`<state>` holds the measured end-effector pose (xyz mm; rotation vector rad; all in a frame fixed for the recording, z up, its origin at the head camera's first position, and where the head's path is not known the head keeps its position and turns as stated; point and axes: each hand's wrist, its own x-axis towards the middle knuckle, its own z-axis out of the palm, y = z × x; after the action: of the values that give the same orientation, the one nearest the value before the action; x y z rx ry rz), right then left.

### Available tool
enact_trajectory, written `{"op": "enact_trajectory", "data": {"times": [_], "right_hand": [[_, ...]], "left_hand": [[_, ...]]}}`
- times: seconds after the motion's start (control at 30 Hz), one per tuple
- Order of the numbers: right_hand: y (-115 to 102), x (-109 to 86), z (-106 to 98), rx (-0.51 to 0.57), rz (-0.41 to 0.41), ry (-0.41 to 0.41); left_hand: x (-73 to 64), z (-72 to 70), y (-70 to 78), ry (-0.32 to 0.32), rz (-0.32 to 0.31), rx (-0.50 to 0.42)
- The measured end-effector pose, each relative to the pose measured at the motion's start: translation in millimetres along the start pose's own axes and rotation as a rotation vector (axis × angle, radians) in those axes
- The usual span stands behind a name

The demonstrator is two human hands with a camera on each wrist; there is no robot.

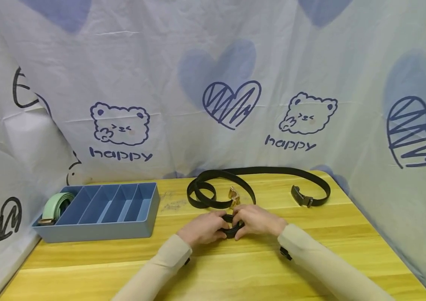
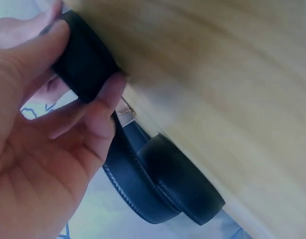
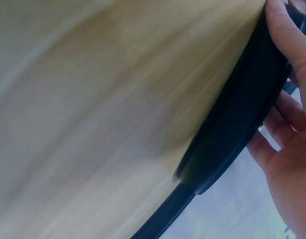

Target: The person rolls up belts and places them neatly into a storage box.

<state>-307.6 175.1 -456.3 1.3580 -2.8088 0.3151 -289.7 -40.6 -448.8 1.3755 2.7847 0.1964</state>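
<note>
In the head view, both hands are at a small rolled black belt (image 1: 230, 232) standing on its edge on the table. My left hand (image 1: 204, 228) pinches its left side; the left wrist view shows the thumb and fingers on the dark strap (image 2: 85, 55). From the other side my right hand (image 1: 256, 221) grips the roll, its thumb along the band (image 3: 237, 109) in the right wrist view. Just behind the fingers stands a gold buckle (image 1: 234, 195). Farther back, a long black belt (image 1: 269, 170) lies in loose loops and runs right to a dark buckle (image 1: 302, 197).
At the left stands a blue divided tray (image 1: 96, 231) with several compartments. A rolled light green belt (image 1: 53, 207) sits in its leftmost one. White printed cloth (image 1: 171, 138) hangs behind and beside the wooden table (image 1: 228, 271).
</note>
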Motion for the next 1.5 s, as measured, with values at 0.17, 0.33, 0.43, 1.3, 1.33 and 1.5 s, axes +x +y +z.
{"op": "enact_trajectory", "data": {"times": [0.17, 0.33, 0.43, 1.3, 1.33, 1.5], "right_hand": [[-1, 0.7, 2, 0.0, -0.03, 0.024], [3, -1.9, 0, 0.058, -0.013, -0.025], [3, -2.3, -3, 0.09, 0.013, -0.066], [4, 2.7, -5, -0.003, -0.029, 0.034], [4, 2.2, -4, -0.012, -0.025, 0.034], [5, -0.4, -4, 0.047, -0.027, -0.023]], "left_hand": [[-1.3, 1.5, 2.3, 0.02, -0.013, 0.012], [-2.0, 1.1, 0.6, 0.002, -0.024, -0.005], [-2.7, 0.6, -0.6, -0.02, -0.019, -0.031], [3.5, 0.1, 0.1, 0.008, -0.064, -0.101], [3.2, 0.4, -0.1, 0.009, -0.063, -0.101], [1.6, -2.0, -3.5, -0.01, -0.058, -0.103]]}}
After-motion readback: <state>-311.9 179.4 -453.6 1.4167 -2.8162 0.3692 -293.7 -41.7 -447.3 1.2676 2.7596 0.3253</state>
